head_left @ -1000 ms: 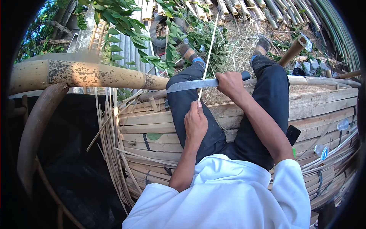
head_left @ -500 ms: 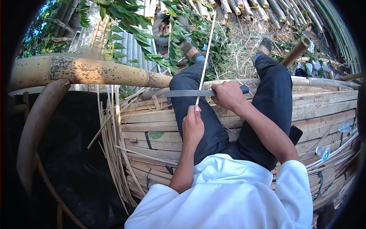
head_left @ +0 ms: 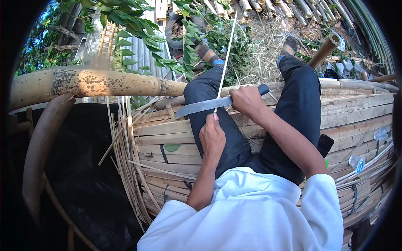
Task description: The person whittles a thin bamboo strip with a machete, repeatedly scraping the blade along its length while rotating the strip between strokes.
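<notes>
My left hand (head_left: 212, 136) is closed on the lower end of a thin pale bamboo strip (head_left: 227, 56), its thumb pressed along the strip. The strip slants up and away between my knees. My right hand (head_left: 248, 100) grips the dark handle of a machete (head_left: 201, 107). Its broad grey blade points left over my thigh and crosses the strip just beyond my left thumb. The blade's tip lies to the left of my knee, above the bamboo slats.
I sit on bundled bamboo slats (head_left: 159, 138). A thick bamboo pole (head_left: 109, 83) runs across the left, with loose thin strips (head_left: 125, 167) hanging below it. A phone (head_left: 325, 145) and plastic cups (head_left: 356, 163) lie at right. Cut bamboo poles (head_left: 297, 14) lie beyond my feet.
The machete has tilted: its tip dropped toward me and its handle rose, showing more of the blade's flat. Both hands keep their grip.
</notes>
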Tool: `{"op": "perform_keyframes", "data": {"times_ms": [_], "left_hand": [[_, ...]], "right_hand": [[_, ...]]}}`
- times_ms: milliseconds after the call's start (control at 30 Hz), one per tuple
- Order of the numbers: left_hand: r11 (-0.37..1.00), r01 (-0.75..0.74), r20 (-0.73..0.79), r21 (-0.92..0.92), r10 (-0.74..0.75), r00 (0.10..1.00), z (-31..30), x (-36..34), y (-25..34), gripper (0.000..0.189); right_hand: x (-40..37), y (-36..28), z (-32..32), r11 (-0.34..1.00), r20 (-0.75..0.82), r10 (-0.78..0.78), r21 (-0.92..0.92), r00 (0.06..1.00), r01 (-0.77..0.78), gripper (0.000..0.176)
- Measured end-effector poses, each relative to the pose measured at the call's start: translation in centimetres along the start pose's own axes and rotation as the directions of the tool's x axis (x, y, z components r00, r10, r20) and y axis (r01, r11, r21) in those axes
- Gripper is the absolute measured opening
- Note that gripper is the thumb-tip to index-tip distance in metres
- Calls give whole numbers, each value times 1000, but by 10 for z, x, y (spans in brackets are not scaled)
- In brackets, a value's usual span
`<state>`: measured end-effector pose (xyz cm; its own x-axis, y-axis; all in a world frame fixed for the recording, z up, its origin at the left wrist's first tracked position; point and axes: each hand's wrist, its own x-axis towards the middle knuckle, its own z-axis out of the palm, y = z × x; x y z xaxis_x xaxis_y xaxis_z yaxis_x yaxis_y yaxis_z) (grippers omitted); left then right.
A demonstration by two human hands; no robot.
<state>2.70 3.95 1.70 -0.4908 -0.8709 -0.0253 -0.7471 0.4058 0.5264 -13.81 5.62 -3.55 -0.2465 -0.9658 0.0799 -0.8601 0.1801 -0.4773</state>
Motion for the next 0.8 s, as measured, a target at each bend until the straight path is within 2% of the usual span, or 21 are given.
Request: {"op": "perform_keyframes", "data": {"times_ms": [133, 267, 333, 367, 400, 467, 500, 533, 633, 667, 700, 733, 800], "left_hand": [[1000, -16, 7, -18, 16, 1000, -3, -3, -5, 27], [1000, -20, 18, -14, 20, 1000, -7, -14, -8, 24], [999, -38, 20, -39, 39, 999, -14, -25, -11, 20], [998, -24, 43, -60, 26, 999, -17, -30, -12, 22], [997, -7, 65, -81, 13, 998, -19, -32, -11, 25], [989, 55, 92, -140, -42, 995, -21, -33, -6, 27], [974, 114, 120, -197, -91, 989, -21, -32, -5, 29], [973, 115, 116, -199, -93, 989, -20, -30, -7, 29], [944, 138, 196, -300, -80, 977, -13, -19, -19, 31], [832, 284, 316, -476, -140, 938, -11, -16, -21, 30], [669, 431, 442, -606, -167, 881, -11, -13, -23, 29], [670, 431, 443, -604, -168, 881, -15, -9, -18, 29], [472, 630, 590, -617, -253, 767, -25, -6, -9, 25]], "right_hand": [[7, 16, -1, 998, 15, 58, -31, 998, -57, 14], [20, 57, -7, 962, 2, 259, -94, 966, -258, 15], [26, 72, -20, 899, 21, 429, -107, 903, -425, 17], [27, 78, -24, 839, -3, 544, -11, 839, -544, 20], [29, 79, -25, 840, -5, 543, -15, 840, -543, 20], [31, 78, -23, 739, -3, 653, 219, 757, -637, 22], [30, 72, -21, 775, 4, 589, 282, 808, -566, 24], [28, 59, -22, 777, 4, 586, 280, 810, -563, 24], [10, 16, -19, 960, 17, 208, 190, 978, -208, 21], [3, 6, -16, 989, 28, 69, 127, 997, -72, 20], [-3, -6, -17, 997, 84, 7, 74, 996, -13, 20], [-8, -13, -19, 998, 142, -52, 25, 988, 49, 20], [-12, -18, -14, 992, 154, -105, 88, 982, 93, 22]]}}
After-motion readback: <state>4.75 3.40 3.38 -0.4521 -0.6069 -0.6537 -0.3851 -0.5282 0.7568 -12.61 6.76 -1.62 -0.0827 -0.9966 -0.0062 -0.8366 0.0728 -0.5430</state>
